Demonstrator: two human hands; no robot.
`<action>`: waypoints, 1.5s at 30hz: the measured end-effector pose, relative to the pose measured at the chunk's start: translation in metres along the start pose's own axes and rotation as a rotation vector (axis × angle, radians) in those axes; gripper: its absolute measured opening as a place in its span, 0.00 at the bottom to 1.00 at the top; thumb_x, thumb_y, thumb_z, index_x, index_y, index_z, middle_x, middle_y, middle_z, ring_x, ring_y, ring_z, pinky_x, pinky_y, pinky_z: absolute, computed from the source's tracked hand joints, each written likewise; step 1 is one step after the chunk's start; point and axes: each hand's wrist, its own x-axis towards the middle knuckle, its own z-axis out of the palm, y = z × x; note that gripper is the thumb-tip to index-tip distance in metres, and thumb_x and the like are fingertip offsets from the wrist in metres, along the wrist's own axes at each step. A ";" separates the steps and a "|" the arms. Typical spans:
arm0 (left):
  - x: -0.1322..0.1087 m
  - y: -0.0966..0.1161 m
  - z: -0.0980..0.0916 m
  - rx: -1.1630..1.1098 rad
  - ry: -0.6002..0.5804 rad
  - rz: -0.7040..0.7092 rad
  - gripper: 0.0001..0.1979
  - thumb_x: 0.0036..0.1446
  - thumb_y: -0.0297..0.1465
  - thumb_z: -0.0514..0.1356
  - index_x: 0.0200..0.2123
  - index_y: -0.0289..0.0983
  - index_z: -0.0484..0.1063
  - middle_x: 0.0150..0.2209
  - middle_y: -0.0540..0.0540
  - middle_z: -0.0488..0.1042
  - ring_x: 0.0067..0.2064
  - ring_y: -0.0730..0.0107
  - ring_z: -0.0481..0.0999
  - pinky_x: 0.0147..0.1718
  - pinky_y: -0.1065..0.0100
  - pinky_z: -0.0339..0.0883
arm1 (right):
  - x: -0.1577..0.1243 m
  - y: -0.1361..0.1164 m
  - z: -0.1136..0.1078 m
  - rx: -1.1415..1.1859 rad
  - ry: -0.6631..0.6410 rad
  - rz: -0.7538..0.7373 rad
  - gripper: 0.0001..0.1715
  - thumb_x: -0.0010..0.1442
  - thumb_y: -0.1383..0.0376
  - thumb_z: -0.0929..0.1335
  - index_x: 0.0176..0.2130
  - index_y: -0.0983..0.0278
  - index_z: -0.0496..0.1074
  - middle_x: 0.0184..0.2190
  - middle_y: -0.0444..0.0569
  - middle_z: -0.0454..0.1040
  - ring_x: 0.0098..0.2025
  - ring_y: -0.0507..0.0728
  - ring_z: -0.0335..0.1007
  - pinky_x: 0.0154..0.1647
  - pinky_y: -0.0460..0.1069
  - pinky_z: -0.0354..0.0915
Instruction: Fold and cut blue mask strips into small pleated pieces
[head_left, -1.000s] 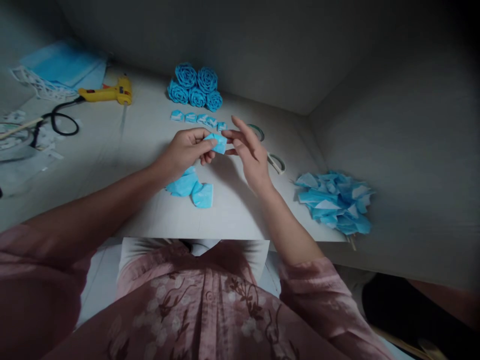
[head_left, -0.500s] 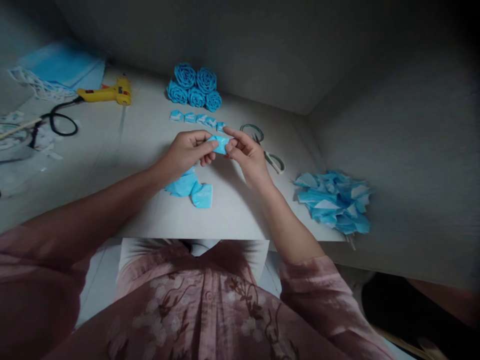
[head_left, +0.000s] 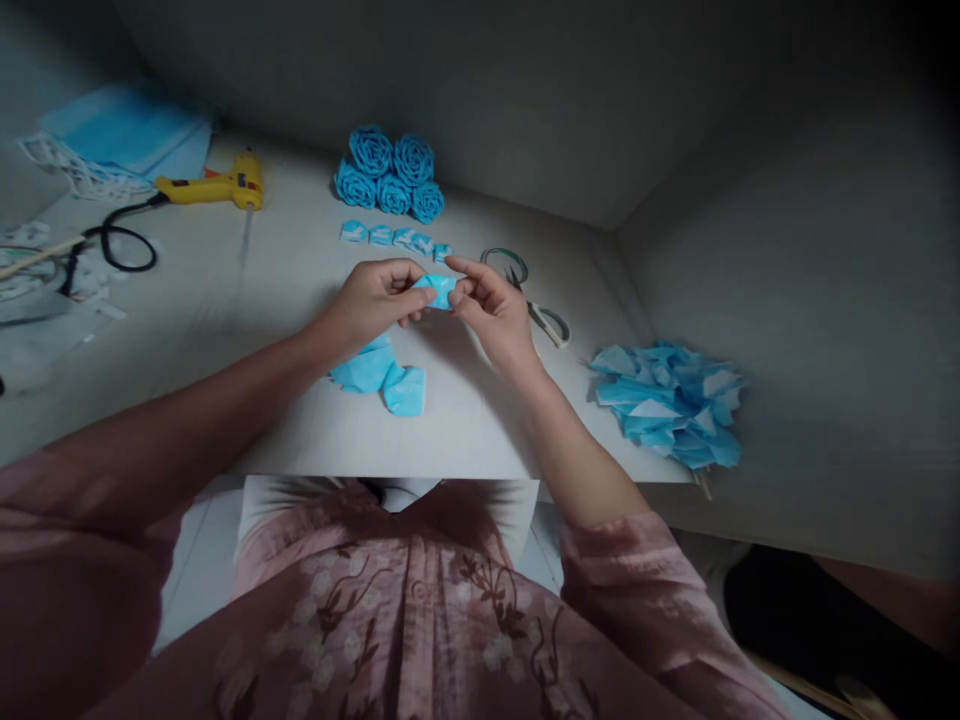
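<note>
Above the middle of the table, a small blue fabric piece point(head_left: 439, 291) is held between both hands. My left hand point(head_left: 381, 298) pinches its left end, thumb on top. At its right end, my right hand point(head_left: 493, 305) grips with thumb and fingers, the index finger stretched out. Just beyond lies a row of small folded blue pieces point(head_left: 403, 238). Several blue rolled fabric roses point(head_left: 391, 172) are stacked behind that row. Loose blue petal-shaped pieces point(head_left: 406, 391) rest on the table nearer me, partly under my left forearm.
Scissors point(head_left: 551, 325) lie right of my right hand, partly hidden by it. A heap of blue cut pieces point(head_left: 667, 405) sits at the table's right edge. At the left are a yellow glue gun point(head_left: 214, 187) with a black cord, blue face masks point(head_left: 124, 135) and white scraps point(head_left: 82, 280).
The blue piece shifts very slightly between my fingers, and my left fingers curl a little more under it. Everything else stays in place.
</note>
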 end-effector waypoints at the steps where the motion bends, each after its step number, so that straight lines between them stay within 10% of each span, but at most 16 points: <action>1: 0.000 0.001 0.000 0.010 0.005 -0.005 0.09 0.57 0.25 0.68 0.27 0.37 0.72 0.24 0.53 0.73 0.24 0.78 0.68 0.26 0.75 0.64 | 0.000 0.000 0.001 -0.007 0.000 0.005 0.32 0.67 0.47 0.74 0.63 0.59 0.77 0.36 0.44 0.77 0.38 0.54 0.72 0.46 0.52 0.74; 17: 0.012 -0.002 -0.008 -0.130 0.139 0.007 0.13 0.61 0.20 0.62 0.24 0.37 0.72 0.22 0.52 0.73 0.23 0.77 0.69 0.24 0.73 0.61 | 0.037 0.022 -0.119 -0.404 0.467 0.131 0.29 0.73 0.50 0.64 0.63 0.62 0.76 0.48 0.56 0.83 0.47 0.62 0.82 0.45 0.56 0.78; 23: 0.014 -0.002 -0.009 -0.155 0.162 0.003 0.13 0.62 0.20 0.63 0.26 0.37 0.71 0.22 0.53 0.72 0.22 0.79 0.69 0.24 0.74 0.61 | 0.027 -0.003 -0.100 -0.922 0.170 0.222 0.20 0.68 0.70 0.66 0.53 0.68 0.84 0.48 0.58 0.86 0.51 0.62 0.82 0.54 0.53 0.73; 29: 0.015 -0.001 -0.009 -0.172 0.149 0.020 0.13 0.62 0.20 0.62 0.25 0.37 0.71 0.22 0.52 0.73 0.22 0.79 0.69 0.23 0.74 0.61 | 0.010 -0.018 -0.074 -1.285 -0.034 0.324 0.20 0.71 0.69 0.67 0.56 0.68 0.83 0.57 0.63 0.83 0.56 0.67 0.81 0.51 0.54 0.70; 45: 0.016 0.009 -0.012 -0.208 0.148 0.012 0.14 0.62 0.19 0.61 0.24 0.36 0.71 0.22 0.52 0.73 0.22 0.80 0.70 0.22 0.75 0.60 | 0.016 -0.013 -0.056 -1.391 -0.008 0.390 0.22 0.75 0.70 0.61 0.55 0.70 0.83 0.55 0.69 0.84 0.54 0.69 0.83 0.50 0.55 0.72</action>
